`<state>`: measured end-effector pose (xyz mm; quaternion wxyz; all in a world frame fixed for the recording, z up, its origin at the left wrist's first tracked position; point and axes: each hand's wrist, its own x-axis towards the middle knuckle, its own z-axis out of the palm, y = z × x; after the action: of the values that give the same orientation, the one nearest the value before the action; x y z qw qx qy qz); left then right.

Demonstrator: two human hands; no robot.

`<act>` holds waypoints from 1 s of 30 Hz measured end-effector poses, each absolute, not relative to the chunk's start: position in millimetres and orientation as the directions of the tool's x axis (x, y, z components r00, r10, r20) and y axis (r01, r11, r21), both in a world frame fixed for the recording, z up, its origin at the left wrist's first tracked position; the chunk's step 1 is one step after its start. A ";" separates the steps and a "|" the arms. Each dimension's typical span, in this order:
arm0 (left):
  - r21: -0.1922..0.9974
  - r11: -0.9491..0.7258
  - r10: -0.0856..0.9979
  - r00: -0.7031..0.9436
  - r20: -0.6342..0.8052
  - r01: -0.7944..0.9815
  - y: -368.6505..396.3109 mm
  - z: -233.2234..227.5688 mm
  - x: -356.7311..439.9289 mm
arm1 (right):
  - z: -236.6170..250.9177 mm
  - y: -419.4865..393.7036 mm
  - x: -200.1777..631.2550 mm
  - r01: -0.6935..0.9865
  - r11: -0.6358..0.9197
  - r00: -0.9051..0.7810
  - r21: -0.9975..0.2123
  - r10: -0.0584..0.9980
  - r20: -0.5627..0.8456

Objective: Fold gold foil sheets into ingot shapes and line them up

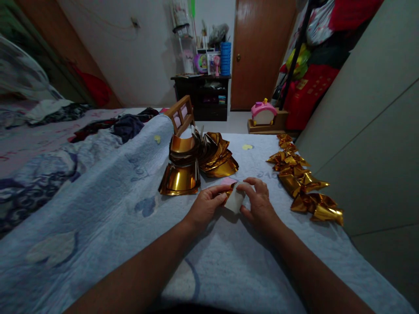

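Between my two hands is a small piece of gold foil paper (pixel 235 201), its pale backing facing me and a strip of gold showing at its left edge. My left hand (pixel 209 203) pinches the left side, thumb and fingers closed. My right hand (pixel 258 198) has its fingers curled over the right edge. Just beyond lie fanned stacks of flat gold foil sheets (pixel 181 178), some showing their pale backs. On the right, several folded gold foil pieces (pixel 294 181) form a row along the edge of the cloth.
A light blue cloth with heart patterns (pixel 124 235) covers the surface under my hands. Behind the stacks rises a wooden frame (pixel 180 114). Dark clothing (pixel 129 126) lies to the left. Farther off are a dark cabinet (pixel 201 98), a pink toy (pixel 263 112) and a red case (pixel 307 96).
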<state>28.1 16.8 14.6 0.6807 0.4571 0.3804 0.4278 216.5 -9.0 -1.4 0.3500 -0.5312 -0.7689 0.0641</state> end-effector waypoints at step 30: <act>0.597 -0.509 0.836 0.522 0.170 0.620 25.7 3.3 18.5 | -2.9 -6.2 213.7 0.704 0.478 -0.453 -0.525 0.872 0.185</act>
<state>18.5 25.7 3.3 0.2394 0.8389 0.4340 0.2249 213.7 -6.2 -2.9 0.2201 -0.4741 -0.8310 0.1902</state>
